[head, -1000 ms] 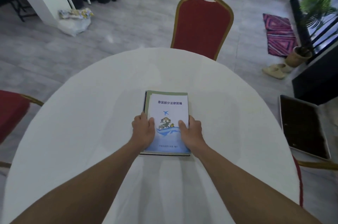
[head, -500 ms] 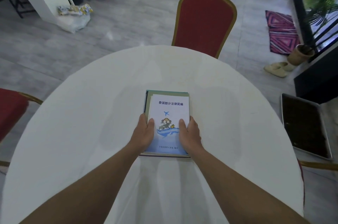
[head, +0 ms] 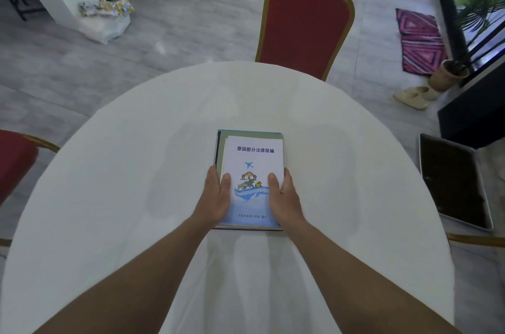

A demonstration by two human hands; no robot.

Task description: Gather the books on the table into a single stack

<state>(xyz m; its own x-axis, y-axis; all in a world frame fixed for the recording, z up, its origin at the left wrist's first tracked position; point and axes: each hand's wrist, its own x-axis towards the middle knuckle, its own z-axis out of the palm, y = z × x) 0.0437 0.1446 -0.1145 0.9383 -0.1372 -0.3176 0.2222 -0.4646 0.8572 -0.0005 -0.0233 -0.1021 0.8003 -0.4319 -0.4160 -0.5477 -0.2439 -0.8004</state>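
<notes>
Hands ease back along the stack

Both the left hand [head: 217,195] and right hand [head: 282,195] now sit slightly nearer the stack of books' [head: 250,179] near edge than a second ago, thumbs lying flatter on the top cover; the stack itself looks squarer.

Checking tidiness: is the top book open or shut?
Shut: the top book lies flat, front cover up, on the stack.

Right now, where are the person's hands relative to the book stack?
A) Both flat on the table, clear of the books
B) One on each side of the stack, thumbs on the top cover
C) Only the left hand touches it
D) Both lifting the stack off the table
B: the left hand and right hand flank the book stack, thumbs on the top cover; the stack rests on the table.
</notes>
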